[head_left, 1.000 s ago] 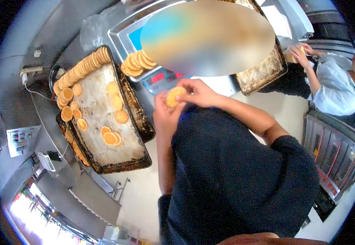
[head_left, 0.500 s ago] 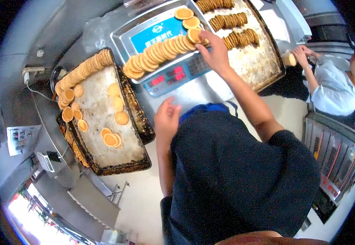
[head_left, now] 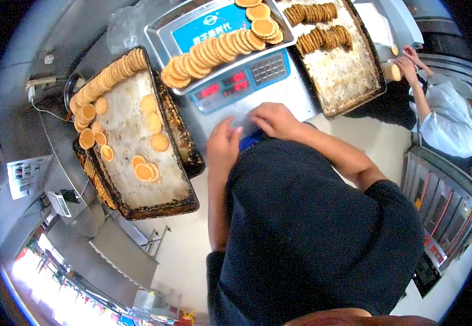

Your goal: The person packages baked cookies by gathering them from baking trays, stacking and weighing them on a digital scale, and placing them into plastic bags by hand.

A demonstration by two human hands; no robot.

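Note:
My left hand point(head_left: 224, 142) is in front of the scale point(head_left: 241, 81), its fingers half bent and apart, with nothing visible in it. Close to its right, my right hand point(head_left: 275, 120) has loosely curled fingers pointing at the left hand; no object shows in it. The two hands do not touch. On the scale stands a metal tray point(head_left: 159, 37) with a blue label. A long row of round biscuits point(head_left: 210, 55) leans along its near edge, and several orange-centred biscuits point(head_left: 262, 27) lie at its right end.
At the left, a dark-edged baking tray point(head_left: 162, 195) holds a biscuit row and loose biscuits, with another tray beneath. A second baking tray point(head_left: 344, 81) at the right bears rows of browner biscuits. Beyond it, a person in a light shirt point(head_left: 447, 122) handles a pale roll point(head_left: 392, 71).
A biscuit held between both hands went onto the metal tray's right end. My right hand has let go and come back beside my left hand. The view has shifted slightly.

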